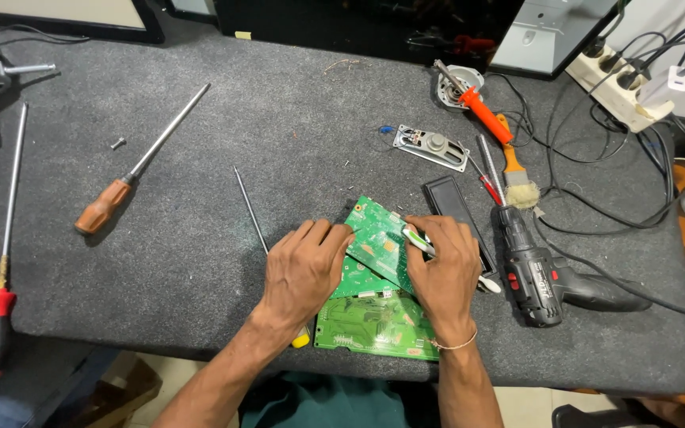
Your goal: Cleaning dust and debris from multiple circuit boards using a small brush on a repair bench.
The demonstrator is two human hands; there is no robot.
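The widest bare stretch of the counter (295,119) lay in the upper centre of the frame. To the right, the black drill (545,273), brush (517,174) and tangled cables (596,150) crowded the way. To the left, a wooden-handled screwdriver (132,170) and red-handled screwdriver (1,261) lay well apart, with gaps between.

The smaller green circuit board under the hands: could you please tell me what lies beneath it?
A larger green circuit board lies beneath the smaller green circuit board, on the grey bench mat; both hands hide where they overlap.
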